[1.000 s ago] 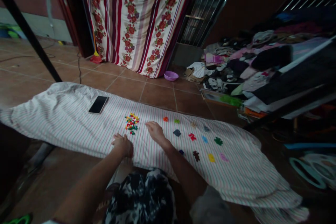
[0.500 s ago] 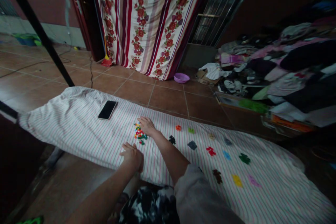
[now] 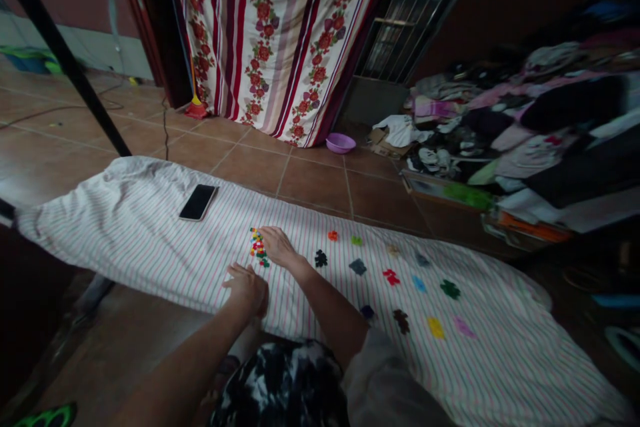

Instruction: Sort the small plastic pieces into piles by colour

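And the right hand point(image 3: 277, 245) is at the mixed colored pieces point(image 3: 257, 247) on the striped cloth point(image 3: 150, 240), its grip impossible to tell! Left hand point(image 3: 247, 285) loose, fingers spread, just nearer; any print on the phone point(image 3: 198, 202) is too small to read.

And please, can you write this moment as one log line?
right hand: beside mixed-colour pieces; left hand: open, near pieces; smartphone: on striped cloth; single-colour clusters: right

a striped cloth point(image 3: 150, 233) formed the supporting surface. on it lay a dark-screened phone point(image 3: 198, 202), a mixed heap of small coloured pieces point(image 3: 257, 245), and separate single-coloured clusters point(image 3: 391, 277).
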